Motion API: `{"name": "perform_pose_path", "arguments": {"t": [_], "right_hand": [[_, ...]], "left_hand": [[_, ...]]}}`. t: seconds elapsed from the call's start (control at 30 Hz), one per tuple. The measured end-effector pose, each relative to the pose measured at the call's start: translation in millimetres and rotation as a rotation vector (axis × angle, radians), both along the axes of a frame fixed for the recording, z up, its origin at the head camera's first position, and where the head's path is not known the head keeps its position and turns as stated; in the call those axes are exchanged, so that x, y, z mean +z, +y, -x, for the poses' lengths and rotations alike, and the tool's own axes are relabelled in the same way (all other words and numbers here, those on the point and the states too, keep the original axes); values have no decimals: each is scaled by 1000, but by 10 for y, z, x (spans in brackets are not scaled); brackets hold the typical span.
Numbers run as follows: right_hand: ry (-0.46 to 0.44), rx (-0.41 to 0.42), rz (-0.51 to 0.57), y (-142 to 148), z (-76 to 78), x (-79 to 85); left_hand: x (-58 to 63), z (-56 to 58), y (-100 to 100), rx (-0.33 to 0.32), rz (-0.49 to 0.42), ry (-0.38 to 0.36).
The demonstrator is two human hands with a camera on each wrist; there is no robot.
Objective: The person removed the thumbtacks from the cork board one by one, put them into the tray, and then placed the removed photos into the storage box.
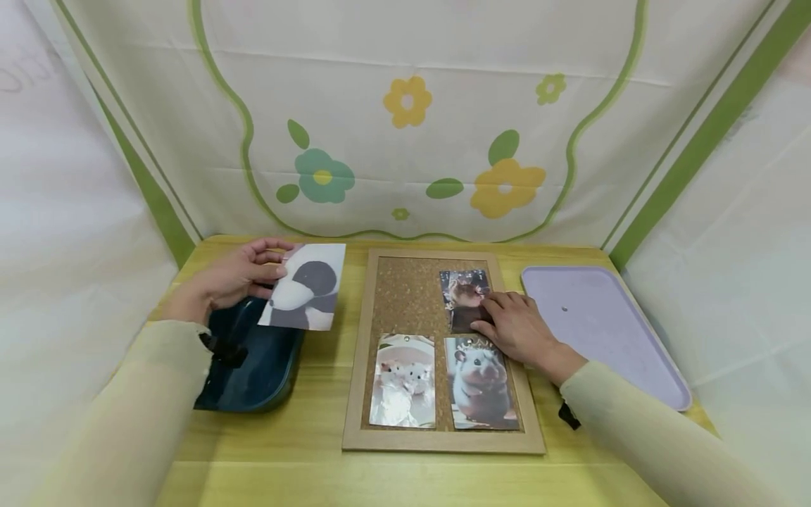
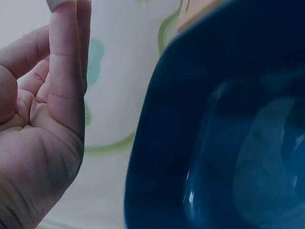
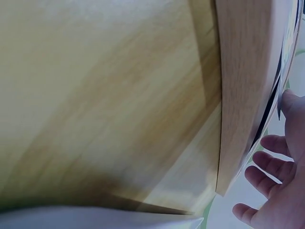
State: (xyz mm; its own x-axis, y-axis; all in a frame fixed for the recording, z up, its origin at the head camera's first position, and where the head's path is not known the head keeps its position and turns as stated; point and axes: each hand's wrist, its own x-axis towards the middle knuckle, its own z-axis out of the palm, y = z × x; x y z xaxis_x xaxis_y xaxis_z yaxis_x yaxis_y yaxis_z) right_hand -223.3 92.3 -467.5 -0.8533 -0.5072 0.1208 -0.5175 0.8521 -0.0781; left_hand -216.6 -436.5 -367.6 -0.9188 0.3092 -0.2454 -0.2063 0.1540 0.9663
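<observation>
My left hand (image 1: 243,271) pinches a photo print (image 1: 307,285) by its left edge, above a dark blue tray (image 1: 279,394). The print shows a grey and white shape like a plush toy. My right hand (image 1: 522,327) rests its fingertips on the right side of a hamster photo (image 1: 459,282) lying at the upper right of a framed corkboard (image 1: 405,282). Below it are a white hamster photo (image 1: 481,387) and a photo of two small animals (image 1: 402,387), each with a pin near its top edge. In the right wrist view, my right fingers (image 3: 267,179) are loosely bent.
A lilac tray (image 1: 595,331) lies right of the board, with one small pin (image 1: 565,308) on it. The blue tray stands at the left on the wooden table (image 1: 304,458). A flower-printed cloth (image 1: 380,42) hangs behind the table, with pale cloth at both sides.
</observation>
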Motion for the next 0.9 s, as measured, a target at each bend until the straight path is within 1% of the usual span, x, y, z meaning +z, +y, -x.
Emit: {"name": "perform_pose_path", "arguments": {"t": [0.13,0.27,0.43,0.53,0.67,0.9], "right_hand": [[3,-1,-1,9,4,-11],[-3,-4,4,15,4,-8],[-21,-10,5,23,-9,0],[-30,-13,3,24,-10,-9],[-29,-14,1,22,-3,-29],[-29,-15,-5,28,-2,-46]], "left_hand": [[46,-112,-246,18,18,-19],[59,-217,-483,38,45,-29],[31,-337,-678,43,130,-45],[-10,-396,-740,28,170,-60],[-72,-453,-781,-6,185,-67],[-172,-463,-717,-35,195,-82]]}}
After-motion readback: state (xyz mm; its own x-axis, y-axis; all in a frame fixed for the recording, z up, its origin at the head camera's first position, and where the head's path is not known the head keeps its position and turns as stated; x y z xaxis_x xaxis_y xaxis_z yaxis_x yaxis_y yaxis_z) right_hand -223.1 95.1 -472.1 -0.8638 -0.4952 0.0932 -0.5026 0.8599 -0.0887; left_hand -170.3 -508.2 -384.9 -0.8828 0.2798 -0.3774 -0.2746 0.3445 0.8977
